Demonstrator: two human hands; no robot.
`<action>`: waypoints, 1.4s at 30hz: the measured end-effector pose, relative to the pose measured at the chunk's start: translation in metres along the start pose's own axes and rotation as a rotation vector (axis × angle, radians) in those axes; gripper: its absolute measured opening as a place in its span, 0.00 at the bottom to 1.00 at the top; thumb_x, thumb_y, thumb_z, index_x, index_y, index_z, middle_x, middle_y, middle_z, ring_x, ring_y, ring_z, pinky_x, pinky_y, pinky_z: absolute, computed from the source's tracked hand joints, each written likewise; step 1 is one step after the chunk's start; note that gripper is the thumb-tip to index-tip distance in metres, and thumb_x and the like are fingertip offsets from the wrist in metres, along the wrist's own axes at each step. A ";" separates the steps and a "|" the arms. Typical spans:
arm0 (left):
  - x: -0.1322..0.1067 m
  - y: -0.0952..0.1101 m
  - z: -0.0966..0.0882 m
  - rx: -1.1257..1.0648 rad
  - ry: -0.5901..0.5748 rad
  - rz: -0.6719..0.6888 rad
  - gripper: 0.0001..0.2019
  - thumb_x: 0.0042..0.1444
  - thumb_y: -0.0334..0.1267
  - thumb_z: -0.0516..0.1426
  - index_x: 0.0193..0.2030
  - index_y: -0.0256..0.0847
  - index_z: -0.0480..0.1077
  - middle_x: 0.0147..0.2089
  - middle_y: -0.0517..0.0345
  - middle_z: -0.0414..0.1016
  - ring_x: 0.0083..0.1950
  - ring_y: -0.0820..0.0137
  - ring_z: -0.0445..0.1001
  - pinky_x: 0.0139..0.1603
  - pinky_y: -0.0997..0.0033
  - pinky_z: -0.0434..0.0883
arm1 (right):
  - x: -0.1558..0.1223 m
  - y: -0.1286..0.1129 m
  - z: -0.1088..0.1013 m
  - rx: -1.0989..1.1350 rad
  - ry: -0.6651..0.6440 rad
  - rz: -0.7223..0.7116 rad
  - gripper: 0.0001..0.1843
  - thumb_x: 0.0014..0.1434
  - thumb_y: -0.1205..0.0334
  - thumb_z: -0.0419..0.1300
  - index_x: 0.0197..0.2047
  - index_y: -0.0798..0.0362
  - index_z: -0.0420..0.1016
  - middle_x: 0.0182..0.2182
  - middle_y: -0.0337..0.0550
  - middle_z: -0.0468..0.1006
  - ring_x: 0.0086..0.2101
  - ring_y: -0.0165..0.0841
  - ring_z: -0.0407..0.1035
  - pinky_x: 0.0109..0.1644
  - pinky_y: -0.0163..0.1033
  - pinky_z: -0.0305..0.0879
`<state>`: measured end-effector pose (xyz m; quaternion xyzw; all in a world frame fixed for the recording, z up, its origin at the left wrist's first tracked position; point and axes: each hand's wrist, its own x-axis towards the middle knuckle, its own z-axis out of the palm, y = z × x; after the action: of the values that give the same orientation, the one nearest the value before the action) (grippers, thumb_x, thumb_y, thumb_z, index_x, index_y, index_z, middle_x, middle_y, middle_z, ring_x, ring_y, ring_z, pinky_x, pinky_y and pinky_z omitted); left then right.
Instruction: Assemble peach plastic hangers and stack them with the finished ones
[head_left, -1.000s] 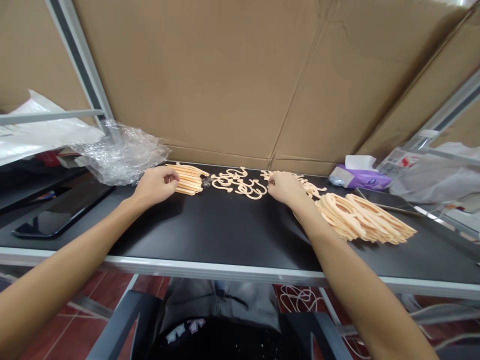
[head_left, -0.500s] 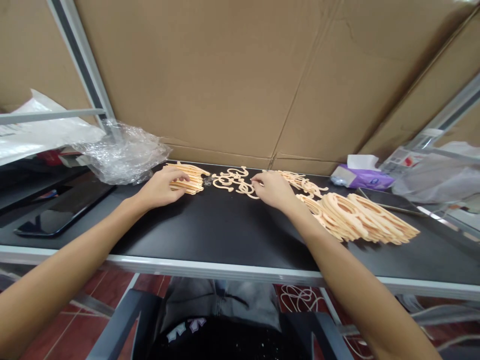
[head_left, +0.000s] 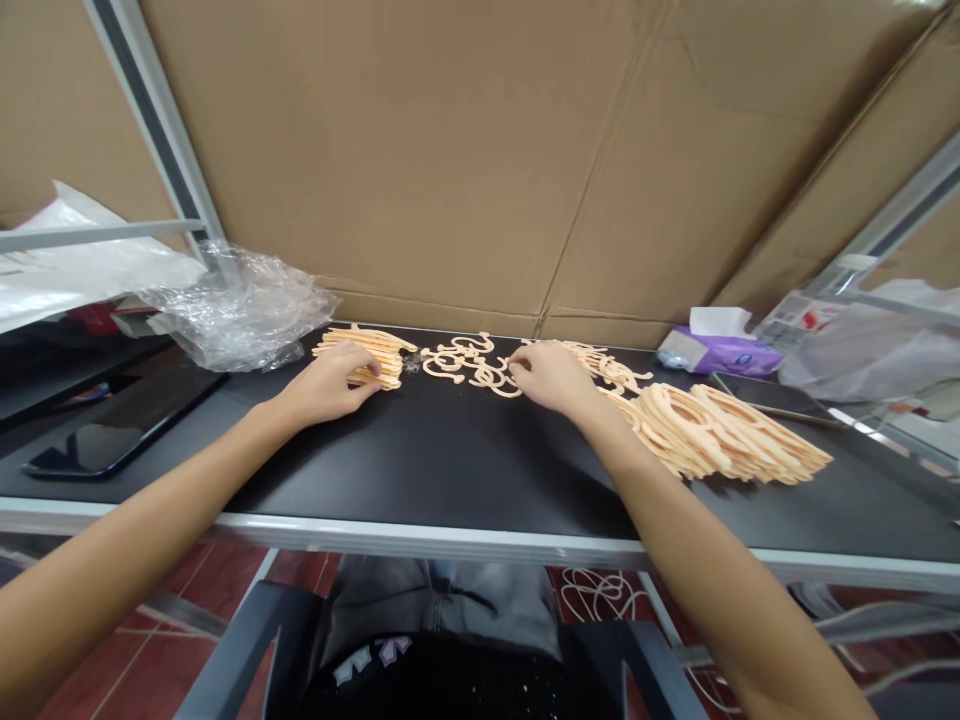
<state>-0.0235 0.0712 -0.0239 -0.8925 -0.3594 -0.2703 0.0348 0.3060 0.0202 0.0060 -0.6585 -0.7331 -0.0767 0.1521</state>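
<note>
My left hand (head_left: 326,384) rests on a stack of thin wooden strips (head_left: 375,350) at the back left of the black table (head_left: 450,460), fingers curled over its near edge. My right hand (head_left: 551,376) reaches to a scatter of small wooden hook-shaped cut-outs (head_left: 465,364) in the middle; its fingertips pinch at one of them. Behind and right of that hand lies another loose heap of cut-outs (head_left: 607,365). A fanned pile of wooden ring-shaped pieces (head_left: 720,432) lies right of my right forearm.
Crumpled clear plastic (head_left: 240,305) lies at the back left, a dark tablet (head_left: 112,430) at the left edge. A purple tissue pack (head_left: 720,350) and a phone (head_left: 772,395) lie at the back right. A cardboard wall (head_left: 480,150) closes the back.
My right hand moved left from the right heap to the hook pieces in the middle. My left hand slid slightly over the strip stack.
</note>
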 end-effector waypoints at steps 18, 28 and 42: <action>-0.001 0.040 -0.002 0.091 0.147 0.225 0.16 0.70 0.40 0.49 0.55 0.39 0.74 0.50 0.47 0.78 0.48 0.64 0.76 0.50 0.66 0.72 | -0.010 -0.020 0.007 0.334 0.193 -0.370 0.21 0.62 0.58 0.61 0.58 0.53 0.76 0.46 0.48 0.82 0.48 0.39 0.73 0.57 0.44 0.65; 0.046 0.074 0.002 0.155 0.024 0.384 0.17 0.69 0.39 0.47 0.52 0.41 0.76 0.44 0.48 0.78 0.41 0.66 0.77 0.43 0.69 0.73 | -0.012 -0.030 0.001 0.383 0.219 -0.536 0.12 0.66 0.64 0.56 0.45 0.52 0.81 0.40 0.47 0.83 0.42 0.36 0.73 0.50 0.41 0.65; 0.045 0.066 0.030 -0.121 0.030 0.153 0.13 0.62 0.38 0.53 0.43 0.40 0.80 0.38 0.52 0.82 0.36 0.67 0.77 0.41 0.68 0.71 | -0.009 -0.015 -0.002 0.274 0.111 -0.397 0.11 0.64 0.61 0.59 0.44 0.52 0.82 0.41 0.47 0.83 0.45 0.38 0.72 0.52 0.41 0.63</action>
<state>0.0604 0.0580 -0.0181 -0.9136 -0.2727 -0.3015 0.0069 0.2924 0.0097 0.0061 -0.4694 -0.8423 -0.0409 0.2618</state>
